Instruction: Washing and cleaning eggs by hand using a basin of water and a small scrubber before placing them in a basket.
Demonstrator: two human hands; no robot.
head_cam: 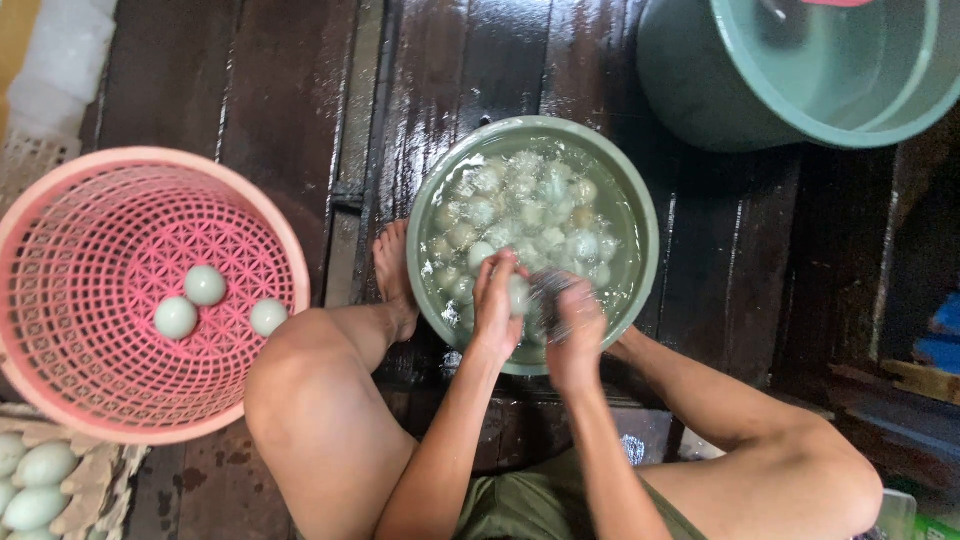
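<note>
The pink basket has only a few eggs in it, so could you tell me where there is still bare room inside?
The pink basket holds three eggs right of centre; its left half and lower part are bare. The green basin is crowded with eggs, the left hand holding one and the right hand scrubbing.

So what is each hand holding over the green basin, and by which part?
The left hand grips a pale egg around its side. The right hand clutches a grey scouring pad by its lower end.

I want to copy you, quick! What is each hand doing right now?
Left hand: closed on a pale green egg over the green water basin.
Right hand: closed on a grey scrubbing pad.
</note>
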